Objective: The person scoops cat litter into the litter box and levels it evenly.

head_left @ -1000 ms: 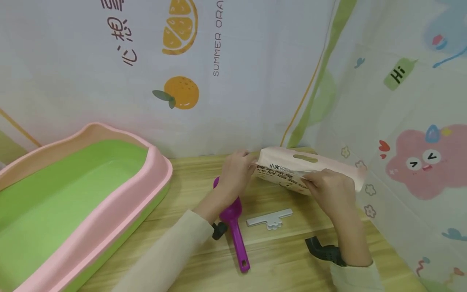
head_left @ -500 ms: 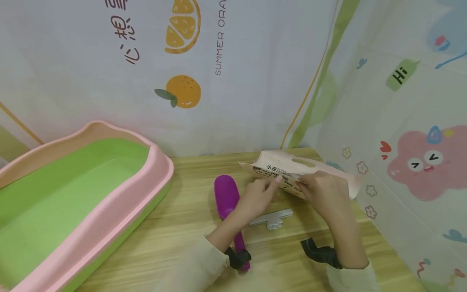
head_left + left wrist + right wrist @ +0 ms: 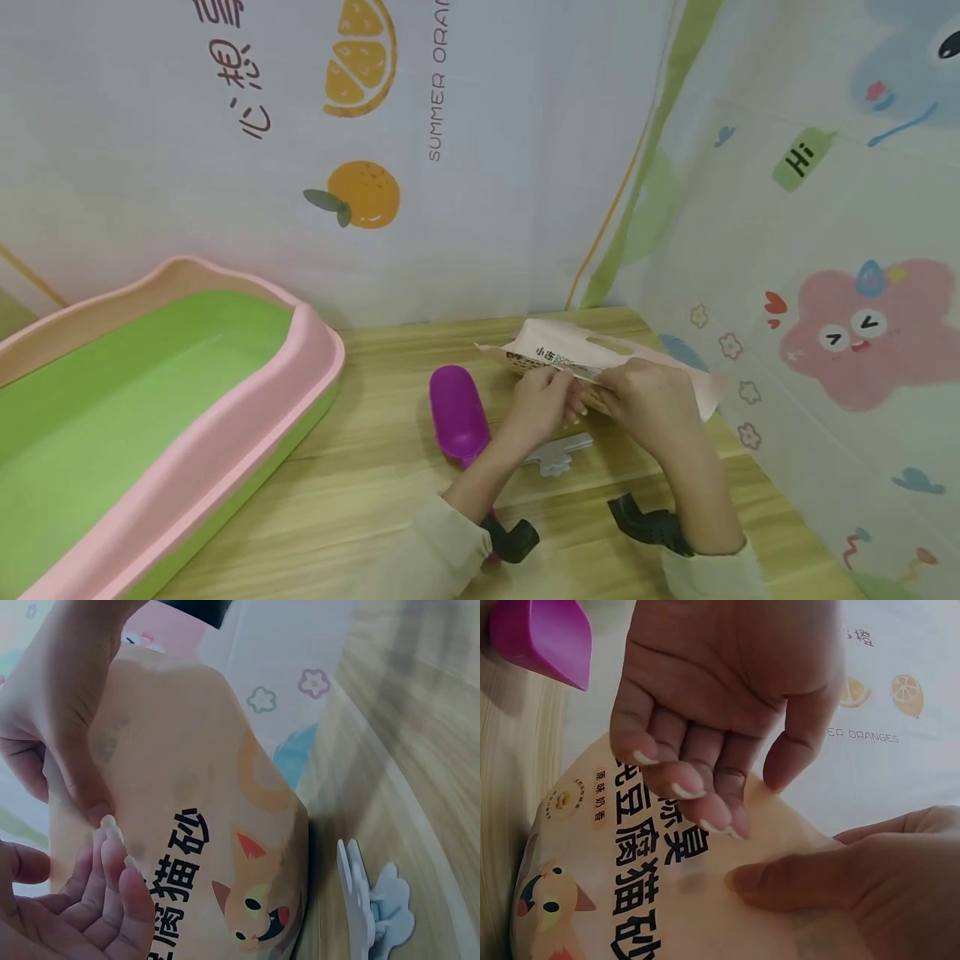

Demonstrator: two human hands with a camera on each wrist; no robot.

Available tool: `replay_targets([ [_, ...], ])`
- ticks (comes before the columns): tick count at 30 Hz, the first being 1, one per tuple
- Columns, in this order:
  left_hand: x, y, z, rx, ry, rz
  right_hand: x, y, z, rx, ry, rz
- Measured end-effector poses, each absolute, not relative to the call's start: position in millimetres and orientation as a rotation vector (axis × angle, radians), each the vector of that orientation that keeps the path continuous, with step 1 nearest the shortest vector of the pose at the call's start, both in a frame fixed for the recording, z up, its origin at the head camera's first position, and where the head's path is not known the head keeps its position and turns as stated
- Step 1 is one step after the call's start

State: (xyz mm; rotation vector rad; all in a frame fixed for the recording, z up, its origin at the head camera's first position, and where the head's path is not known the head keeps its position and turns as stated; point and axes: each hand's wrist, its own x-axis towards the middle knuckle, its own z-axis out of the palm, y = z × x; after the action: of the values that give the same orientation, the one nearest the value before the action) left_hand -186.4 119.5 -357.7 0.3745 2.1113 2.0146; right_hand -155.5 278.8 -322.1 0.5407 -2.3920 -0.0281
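A peach-coloured paper bag of cat litter [image 3: 558, 340], printed with black characters and a cartoon cat, leans at the back of the table. Its top has a slot handle. My right hand [image 3: 648, 404] pinches the bag's upper edge, thumb on the front face [image 3: 795, 881] and fingers behind. Beside it, my left hand [image 3: 540, 406] is at the bag's top edge. Its fingers [image 3: 682, 776] are loosely bent with the thumb apart, and no grip shows in the wrist views. A purple scoop [image 3: 456, 412] lies under the left forearm. Near the bag lies a pale clip [image 3: 379, 915].
A large litter box with a pink rim [image 3: 300, 367] and green inside fills the left of the table. A printed curtain [image 3: 480, 233] hangs behind, and another printed sheet [image 3: 810, 467] borders the right side. The wooden tabletop [image 3: 375, 467] runs between.
My left hand has left the bag's left corner and moved right, beside the right hand. The right hand stays on the bag's edge. The bag's top has tilted and sunk slightly.
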Motion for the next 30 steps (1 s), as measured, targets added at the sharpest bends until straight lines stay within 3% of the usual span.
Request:
replay_targets([
  [17,-189.1,119.6,-361.5,0.365,2.035,2.132,-153.3,274.4,-319.7,0.509,-2.661,0.047],
  [30,-191.6,118.5,-366.7,0.384,1.992,2.135,-155.4,283.4,-317.4,0.527,-2.813,0.390],
])
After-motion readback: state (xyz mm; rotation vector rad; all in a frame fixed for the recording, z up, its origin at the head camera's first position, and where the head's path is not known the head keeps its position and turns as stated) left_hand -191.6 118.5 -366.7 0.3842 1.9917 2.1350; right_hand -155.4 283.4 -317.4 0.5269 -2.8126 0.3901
